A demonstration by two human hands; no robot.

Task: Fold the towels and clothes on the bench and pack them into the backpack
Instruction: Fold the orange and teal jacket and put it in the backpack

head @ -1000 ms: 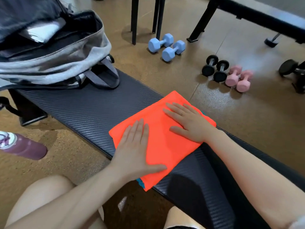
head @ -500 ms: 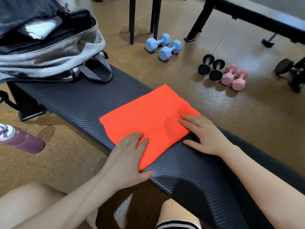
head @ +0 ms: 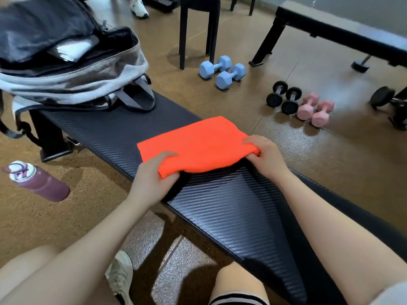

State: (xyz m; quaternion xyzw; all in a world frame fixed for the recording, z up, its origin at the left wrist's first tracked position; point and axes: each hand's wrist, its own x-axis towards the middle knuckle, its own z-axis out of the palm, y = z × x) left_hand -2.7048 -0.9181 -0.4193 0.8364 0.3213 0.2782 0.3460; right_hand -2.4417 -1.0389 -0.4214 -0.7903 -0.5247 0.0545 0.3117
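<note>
A folded bright orange cloth (head: 198,146) lies across the black ribbed bench (head: 231,205). My left hand (head: 154,179) grips its near left corner, thumb on top and fingers underneath. My right hand (head: 262,155) pinches the near right corner. The near edge is raised off the bench, with a shadow below it. The grey backpack (head: 72,82) sits open at the bench's far left end, with dark fabric and a pale flat item inside.
A maroon water bottle (head: 37,183) lies on the floor to the left. Blue dumbbells (head: 222,71), black dumbbells (head: 284,97) and pink dumbbells (head: 315,110) stand on the floor beyond. Another bench (head: 341,34) and chair legs (head: 196,34) stand farther back.
Both hands slid from lying flat on the cloth to its near edge. They now grip the two near corners and have lifted that edge off the bench.
</note>
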